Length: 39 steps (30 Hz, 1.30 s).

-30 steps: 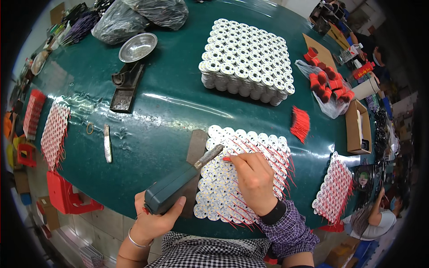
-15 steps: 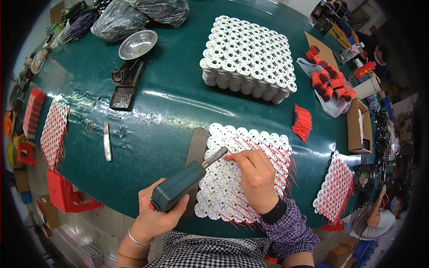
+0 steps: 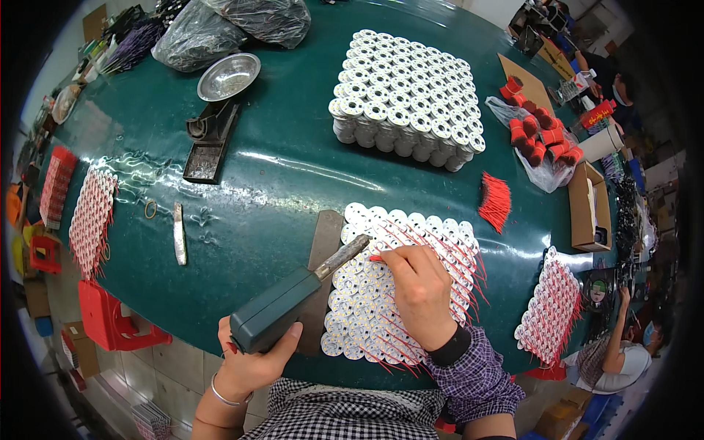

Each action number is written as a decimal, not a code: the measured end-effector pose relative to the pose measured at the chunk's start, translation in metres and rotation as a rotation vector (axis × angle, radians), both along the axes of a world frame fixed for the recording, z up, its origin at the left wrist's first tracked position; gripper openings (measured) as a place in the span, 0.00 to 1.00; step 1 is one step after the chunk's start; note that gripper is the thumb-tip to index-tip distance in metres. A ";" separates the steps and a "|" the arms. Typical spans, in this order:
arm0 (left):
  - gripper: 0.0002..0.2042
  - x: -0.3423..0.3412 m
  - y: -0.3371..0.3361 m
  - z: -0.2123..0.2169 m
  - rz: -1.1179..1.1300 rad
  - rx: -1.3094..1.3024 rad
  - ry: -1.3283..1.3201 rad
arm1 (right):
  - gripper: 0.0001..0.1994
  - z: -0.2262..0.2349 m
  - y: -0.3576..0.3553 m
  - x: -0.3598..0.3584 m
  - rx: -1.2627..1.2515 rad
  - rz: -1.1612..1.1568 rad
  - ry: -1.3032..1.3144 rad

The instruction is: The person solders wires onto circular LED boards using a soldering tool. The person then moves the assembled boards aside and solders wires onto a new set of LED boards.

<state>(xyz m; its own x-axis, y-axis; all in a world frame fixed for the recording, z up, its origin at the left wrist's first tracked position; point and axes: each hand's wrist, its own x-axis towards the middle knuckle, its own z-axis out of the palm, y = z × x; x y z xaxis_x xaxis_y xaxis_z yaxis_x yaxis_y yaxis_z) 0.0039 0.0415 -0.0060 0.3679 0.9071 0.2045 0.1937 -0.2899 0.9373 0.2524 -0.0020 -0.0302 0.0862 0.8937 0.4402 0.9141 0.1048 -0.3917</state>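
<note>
Head view — left hand [image 3: 257, 361] wrapped round the rear of a dark green soldering tool [image 3: 275, 311], its tip [image 3: 359, 245] over the far half of the white disc array [image 3: 361, 301], near side of the green table [image 3: 249, 235]. Right hand [image 3: 422, 295]: thumb and fingers pinched on red wire [image 3: 376, 258], just right of the tip. Hands apart — tip contact unclear.

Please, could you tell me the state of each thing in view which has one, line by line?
Left hand: closed around the soldering gun
Soldering gun: held, tip over the disc array
Right hand: pinching red wire
Disc array: laid flat, partly wired
Disc stacks: upright, packed together
Metal bowl: open side up
Cardboard box: open
Loose red wires: bunched on the table
</note>
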 end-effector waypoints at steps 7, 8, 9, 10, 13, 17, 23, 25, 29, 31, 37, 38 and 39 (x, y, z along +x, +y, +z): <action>0.07 0.004 0.001 0.002 -0.016 -0.119 0.007 | 0.13 0.000 0.001 0.000 0.017 0.006 -0.007; 0.07 0.004 0.001 -0.001 -0.019 -0.174 0.002 | 0.13 -0.001 0.001 0.000 0.020 0.006 -0.011; 0.07 0.004 0.000 -0.003 -0.021 -0.228 -0.003 | 0.13 -0.001 0.000 0.000 0.024 0.006 -0.015; 0.07 0.004 0.001 -0.004 -0.021 -0.228 -0.002 | 0.13 -0.001 0.001 0.000 0.024 0.007 -0.015; 0.07 0.006 0.002 -0.005 -0.043 -0.203 0.024 | 0.13 -0.001 0.000 0.000 0.021 0.002 -0.032; 0.07 0.005 0.002 -0.004 -0.057 -0.212 0.033 | 0.13 -0.003 0.000 -0.001 0.032 -0.005 -0.037; 0.07 0.004 0.002 0.002 -0.050 -0.134 0.079 | 0.13 -0.002 0.000 -0.001 0.019 0.001 -0.039; 0.08 0.000 0.002 0.001 -0.048 -0.092 0.094 | 0.13 -0.002 0.000 -0.001 0.018 -0.001 -0.037; 0.08 -0.001 -0.002 -0.001 -0.032 0.129 0.144 | 0.13 -0.002 -0.002 0.000 0.016 -0.015 -0.045; 0.08 -0.002 -0.004 0.004 0.003 -0.029 0.008 | 0.13 0.001 -0.002 -0.002 0.020 -0.010 -0.039; 0.09 -0.008 -0.009 -0.001 0.041 -0.077 -0.061 | 0.16 0.016 -0.019 -0.012 0.066 -0.030 -0.068; 0.09 -0.011 -0.009 -0.002 0.015 -0.076 -0.046 | 0.16 0.014 -0.020 -0.014 0.046 -0.034 -0.060; 0.09 -0.009 -0.008 -0.001 -0.015 -0.070 -0.024 | 0.16 0.012 -0.022 -0.012 0.030 -0.042 -0.044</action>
<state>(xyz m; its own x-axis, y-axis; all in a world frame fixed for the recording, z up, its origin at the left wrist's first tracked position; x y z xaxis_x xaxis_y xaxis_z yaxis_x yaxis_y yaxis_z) -0.0048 0.0334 -0.0069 0.3771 0.9140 0.1499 0.1667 -0.2262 0.9597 0.2400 -0.0237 -0.0185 0.1027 0.8763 0.4706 0.9343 0.0774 -0.3480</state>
